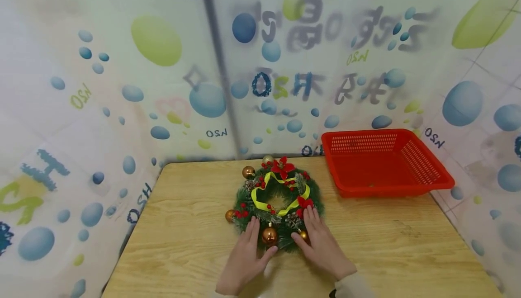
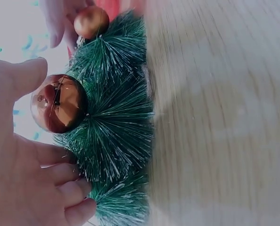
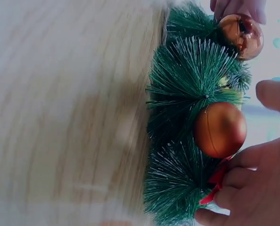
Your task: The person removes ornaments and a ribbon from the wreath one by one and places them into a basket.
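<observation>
A green Christmas wreath (image 1: 281, 239) lies flat on the wooden table, trimmed with a yellow ribbon (image 1: 260, 205), red flowers (image 1: 282, 167), berries, pine cones and baubles. My left hand (image 1: 245, 257) rests on its near left side, fingers extended over the needles. Beside that thumb sits a shiny copper bauble (image 2: 60, 103). On the near right side my right hand (image 1: 323, 246) touches the wreath, its fingertips at a red flower (image 1: 304, 204). A matte orange-gold bauble (image 3: 220, 130) shows between its thumb and fingers.
At the back right of the table (image 1: 179, 225) stands a red plastic basket (image 1: 390, 191) with perforated sides. A curtain (image 1: 171, 90) printed with blue and green drops closes off the back and both sides.
</observation>
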A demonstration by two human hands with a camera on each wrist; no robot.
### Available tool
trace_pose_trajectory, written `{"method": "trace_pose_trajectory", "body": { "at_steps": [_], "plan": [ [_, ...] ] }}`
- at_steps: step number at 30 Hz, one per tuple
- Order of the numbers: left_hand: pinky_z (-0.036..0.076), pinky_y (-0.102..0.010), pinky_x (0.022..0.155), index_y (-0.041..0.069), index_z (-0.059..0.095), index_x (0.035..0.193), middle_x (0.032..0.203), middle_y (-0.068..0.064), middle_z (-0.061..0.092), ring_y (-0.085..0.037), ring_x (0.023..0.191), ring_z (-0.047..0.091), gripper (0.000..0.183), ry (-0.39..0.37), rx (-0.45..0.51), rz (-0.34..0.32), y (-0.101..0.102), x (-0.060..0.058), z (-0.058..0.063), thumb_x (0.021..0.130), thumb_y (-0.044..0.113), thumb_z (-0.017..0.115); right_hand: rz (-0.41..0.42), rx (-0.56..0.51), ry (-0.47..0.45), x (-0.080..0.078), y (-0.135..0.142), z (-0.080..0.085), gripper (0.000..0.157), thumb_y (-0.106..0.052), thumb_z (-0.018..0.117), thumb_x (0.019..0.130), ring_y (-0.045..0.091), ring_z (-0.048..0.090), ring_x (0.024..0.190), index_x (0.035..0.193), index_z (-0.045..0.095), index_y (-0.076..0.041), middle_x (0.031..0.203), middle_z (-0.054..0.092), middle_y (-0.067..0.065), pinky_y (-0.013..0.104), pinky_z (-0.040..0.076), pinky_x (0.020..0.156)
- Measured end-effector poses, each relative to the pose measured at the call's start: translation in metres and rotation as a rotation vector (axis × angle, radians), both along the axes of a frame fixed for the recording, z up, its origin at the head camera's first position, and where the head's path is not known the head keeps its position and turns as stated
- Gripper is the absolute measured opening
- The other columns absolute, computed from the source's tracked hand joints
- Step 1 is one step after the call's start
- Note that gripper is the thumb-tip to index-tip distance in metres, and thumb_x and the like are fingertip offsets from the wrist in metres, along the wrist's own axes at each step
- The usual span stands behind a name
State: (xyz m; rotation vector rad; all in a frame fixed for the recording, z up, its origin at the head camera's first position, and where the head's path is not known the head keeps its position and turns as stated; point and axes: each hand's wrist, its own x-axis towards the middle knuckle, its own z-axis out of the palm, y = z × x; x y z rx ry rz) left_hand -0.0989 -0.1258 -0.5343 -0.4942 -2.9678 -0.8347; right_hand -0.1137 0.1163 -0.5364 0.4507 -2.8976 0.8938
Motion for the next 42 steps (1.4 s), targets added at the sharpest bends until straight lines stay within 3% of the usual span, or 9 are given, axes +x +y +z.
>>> {"method": "trace_pose_trajectory", "body": {
  "at_steps": [9,21,27,34,38,42],
  "plan": [
    [0.043,-0.057,0.112,-0.008,0.033,0.154,0.16,-0.028,0.034,-0.044,0.145,0.041,0.086,0.046,-0.052,-0.046,0.011,0.007,0.002,0.098,0.052,0.06,0.027,-0.013,-0.078,-0.021,0.016,0.003,0.094,-0.059,0.057,0.097,0.044,0.016,0.154,0.156,0.025,0.008,0.165,0.019,0.025,0.063,0.026,0.121],
    [0.047,-0.057,0.109,-0.009,0.034,0.153,0.159,-0.03,0.034,-0.047,0.142,0.042,0.082,0.073,-0.073,-0.058,0.026,0.015,0.002,0.1,0.048,0.059,0.058,-0.053,-0.118,-0.039,0.029,0.003,0.091,-0.056,0.059,0.098,0.04,0.015,0.155,0.157,0.025,0.003,0.167,0.015,0.019,0.061,0.028,0.121],
    [0.047,-0.056,0.11,-0.009,0.035,0.153,0.159,-0.029,0.035,-0.045,0.143,0.042,0.08,0.091,-0.06,-0.051,0.026,0.016,0.003,0.1,0.044,0.061,0.05,-0.101,-0.066,-0.034,0.033,0.0,0.09,-0.052,0.063,0.097,0.042,0.019,0.154,0.158,0.026,0.002,0.167,0.02,0.019,0.062,0.029,0.12],
    [0.051,-0.051,0.106,-0.005,0.035,0.154,0.159,-0.026,0.037,-0.04,0.141,0.047,0.079,0.208,0.009,-0.062,0.025,0.018,0.016,0.097,0.037,0.069,0.007,-0.16,0.033,-0.015,0.037,0.003,0.084,-0.045,0.067,0.097,0.041,0.027,0.152,0.157,0.032,0.003,0.164,0.029,0.02,0.062,0.032,0.117],
    [0.051,-0.05,0.106,-0.002,0.033,0.156,0.162,-0.022,0.034,-0.038,0.144,0.044,0.081,0.229,0.032,-0.034,0.018,0.013,0.027,0.097,0.04,0.068,-0.016,-0.158,0.102,-0.008,0.038,0.005,0.076,-0.036,0.07,0.096,0.043,0.038,0.146,0.152,0.04,0.006,0.158,0.038,0.025,0.06,0.039,0.113],
    [0.045,-0.053,0.112,-0.003,0.032,0.156,0.164,-0.023,0.03,-0.039,0.148,0.037,0.084,0.221,0.017,0.014,0.003,0.002,0.031,0.096,0.044,0.068,-0.061,-0.148,0.197,-0.003,0.038,0.004,0.065,-0.024,0.077,0.092,0.045,0.056,0.13,0.141,0.052,0.01,0.144,0.053,0.03,0.057,0.051,0.102]
  ]
}}
